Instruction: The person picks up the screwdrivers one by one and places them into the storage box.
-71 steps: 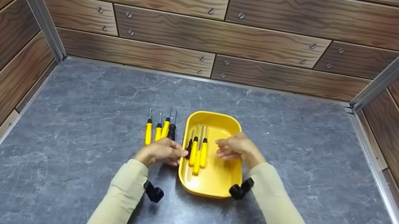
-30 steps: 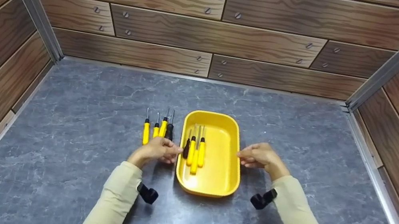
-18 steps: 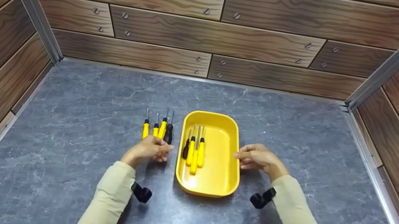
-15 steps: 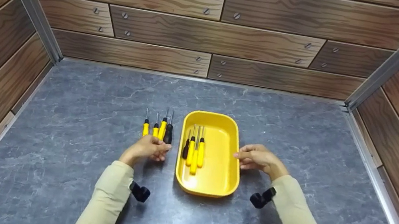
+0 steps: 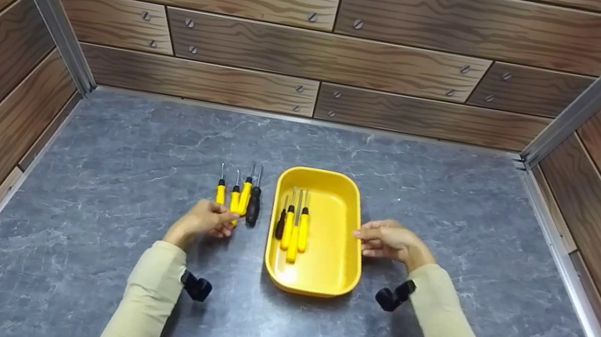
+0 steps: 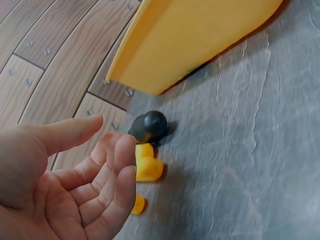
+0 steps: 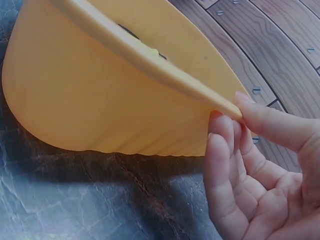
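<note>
A yellow plastic tray (image 5: 333,247) stands at the middle of the table, with several yellow screwdrivers (image 5: 302,233) and one small dark one (image 5: 280,225) lying in its left half. My right hand (image 5: 390,243) pinches the tray's right rim between thumb and fingers, as the right wrist view confirms. Left of the tray lie several yellow-handled screwdrivers (image 5: 244,199) and a black screwdriver (image 5: 253,206), side by side, tips pointing away. My left hand (image 5: 203,218) hovers at the near ends of their handles, partly covering two. In the left wrist view its thumb and fingers stand apart, holding nothing.
Grey marbled tabletop (image 5: 480,223) surrounds the tray and the screwdrivers. Wood-patterned walls (image 5: 248,44) enclose it at the back and both sides, with metal strips along the corners. A black wrist mount (image 5: 196,286) sticks out from each sleeve.
My right hand has moved from over the tray's inside to its right rim and grips it there. My left hand has left the tray's left rim and moved left to the loose screwdrivers.
</note>
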Tool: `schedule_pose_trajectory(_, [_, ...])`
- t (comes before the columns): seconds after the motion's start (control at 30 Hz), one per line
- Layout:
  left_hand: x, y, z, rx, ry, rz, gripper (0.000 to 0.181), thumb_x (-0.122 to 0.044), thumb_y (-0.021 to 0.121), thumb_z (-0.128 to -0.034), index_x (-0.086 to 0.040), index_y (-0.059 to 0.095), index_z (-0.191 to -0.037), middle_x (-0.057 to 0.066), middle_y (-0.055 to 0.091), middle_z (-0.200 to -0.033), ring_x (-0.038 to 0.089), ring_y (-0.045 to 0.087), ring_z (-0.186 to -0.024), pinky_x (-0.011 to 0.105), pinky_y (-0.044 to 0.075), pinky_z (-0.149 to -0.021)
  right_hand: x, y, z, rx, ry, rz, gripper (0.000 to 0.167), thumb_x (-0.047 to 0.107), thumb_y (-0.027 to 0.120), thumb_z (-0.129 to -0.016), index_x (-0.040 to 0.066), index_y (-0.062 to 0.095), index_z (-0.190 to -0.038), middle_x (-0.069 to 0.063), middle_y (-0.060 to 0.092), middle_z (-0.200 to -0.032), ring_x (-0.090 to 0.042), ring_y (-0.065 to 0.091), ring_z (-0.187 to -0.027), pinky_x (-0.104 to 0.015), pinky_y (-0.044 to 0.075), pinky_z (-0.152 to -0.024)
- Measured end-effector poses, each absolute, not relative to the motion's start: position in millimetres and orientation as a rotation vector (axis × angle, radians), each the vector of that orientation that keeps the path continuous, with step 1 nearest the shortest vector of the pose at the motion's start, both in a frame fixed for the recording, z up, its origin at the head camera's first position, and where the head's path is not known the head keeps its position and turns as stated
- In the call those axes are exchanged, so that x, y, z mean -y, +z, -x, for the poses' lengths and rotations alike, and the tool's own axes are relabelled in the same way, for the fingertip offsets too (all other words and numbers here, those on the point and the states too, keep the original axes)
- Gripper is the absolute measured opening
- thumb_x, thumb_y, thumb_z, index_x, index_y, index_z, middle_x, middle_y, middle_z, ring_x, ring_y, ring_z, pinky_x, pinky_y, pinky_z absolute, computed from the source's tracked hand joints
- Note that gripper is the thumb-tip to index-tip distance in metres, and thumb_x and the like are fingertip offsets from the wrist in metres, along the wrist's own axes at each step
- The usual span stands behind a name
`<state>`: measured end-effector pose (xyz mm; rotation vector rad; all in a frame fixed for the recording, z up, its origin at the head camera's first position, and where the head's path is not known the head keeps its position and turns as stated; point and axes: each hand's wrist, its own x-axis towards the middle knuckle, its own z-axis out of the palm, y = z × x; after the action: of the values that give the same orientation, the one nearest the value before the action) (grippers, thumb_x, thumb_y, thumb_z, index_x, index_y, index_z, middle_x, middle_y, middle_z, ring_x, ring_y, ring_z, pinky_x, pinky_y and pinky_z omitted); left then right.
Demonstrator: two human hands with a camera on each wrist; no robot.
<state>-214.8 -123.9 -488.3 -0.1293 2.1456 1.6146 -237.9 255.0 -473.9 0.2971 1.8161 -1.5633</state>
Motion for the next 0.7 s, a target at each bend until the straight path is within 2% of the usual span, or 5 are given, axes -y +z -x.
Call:
schedule_pose_trajectory(0.17, [130.9,-493.5,221.0,-2.201,1.61,0.21,0.023,-0.012,0.06,-0.0944,0.01,0.06,-0.103,-0.001,0.063,-0.067,0.005,0.058,-0.056,0.017,0.054,-0.057,-255.1,-473.4,237.9,-1.811,-1.546,-0.321,0.012,0.015,0.068,-0.09,0.014,0.063,-0.079,0.005,0.064,-0.064,-0.005,0.061,-0.058,-0.017,0.058,-0.06])
schedule_pose_trajectory(0.3, [145.1,-513.3,232.8,-2.233,1.625,0.124,0.021,-0.019,0.068,-0.0899,0.002,0.065,-0.088,0.002,0.065,-0.066,0.008,0.061,-0.055,0.022,0.057,-0.055,-255.0,-472.3,237.9,-1.794,-1.542,-0.324,0.011,0.014,0.067,-0.09,0.014,0.062,-0.08,0.005,0.064,-0.064,-0.005,0.061,-0.058,-0.017,0.058,-0.06])
schedule_pose_trajectory(0.4, [150.3,-513.9,235.3,-2.305,1.564,0.122,0.021,-0.018,0.069,-0.0882,0.001,0.066,-0.083,0.001,0.065,-0.064,0.008,0.061,-0.054,0.023,0.057,-0.054,-254.7,-471.7,237.7,-1.787,-1.542,-0.318,0.011,0.014,0.065,-0.091,0.014,0.061,-0.081,0.005,0.064,-0.063,-0.005,0.061,-0.057,-0.017,0.058,-0.06])
schedule_pose_trajectory(0.53, [146.7,-492.6,227.9,-2.416,1.423,0.261,0.016,-0.01,0.063,-0.0886,0.006,0.065,-0.087,-0.002,0.061,-0.061,0.006,0.057,-0.053,0.019,0.053,-0.052,-254.2,-472.3,237.6,-1.789,-1.537,-0.32,0.01,0.014,0.065,-0.091,0.014,0.061,-0.081,0.006,0.064,-0.063,-0.005,0.061,-0.057,-0.017,0.058,-0.06])
schedule_pose_trajectory(0.7, [149.4,-482.8,225.4,-2.548,1.26,0.294,0.017,-0.011,0.063,-0.0875,0.004,0.069,-0.089,-0.001,0.063,-0.058,0.005,0.056,-0.05,0.018,0.053,-0.051,-254.3,-472.3,237.8,-1.794,-1.536,-0.329,0.01,0.015,0.067,-0.09,0.014,0.062,-0.082,0.006,0.064,-0.064,-0.005,0.061,-0.058,-0.017,0.058,-0.061])
